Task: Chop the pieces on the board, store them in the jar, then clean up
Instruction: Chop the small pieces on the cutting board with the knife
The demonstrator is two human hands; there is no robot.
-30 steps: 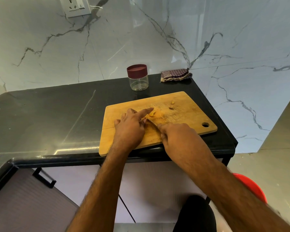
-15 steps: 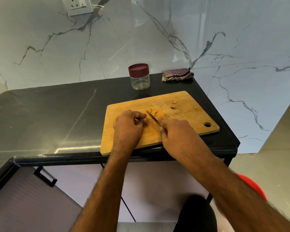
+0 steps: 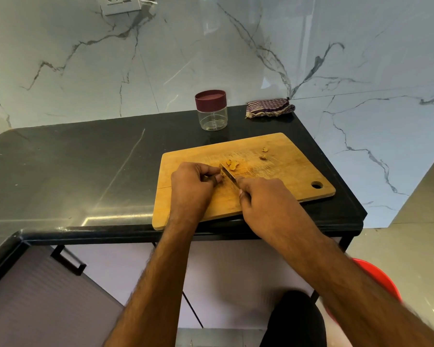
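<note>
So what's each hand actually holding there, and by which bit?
The right hand grips a knife by its handle, hidden in the fist. The left hand pinches a small piece against the cutting board with curled fingertips.

1. A black, glossy surface point(image 3: 73, 171) stretches from the left to the right corner, with pale streaks of reflected light across it.
2. A white marble wall point(image 3: 186, 51) with grey veins rises behind it.
3. A white electrical socket point(image 3: 118, 5) sits on the wall at the top left.
4. A pale cabinet front with a black handle point(image 3: 69, 262) stands below the surface on the left.
5. A red round object point(image 3: 378, 279), partly hidden, sits on the floor at the lower right.
</note>
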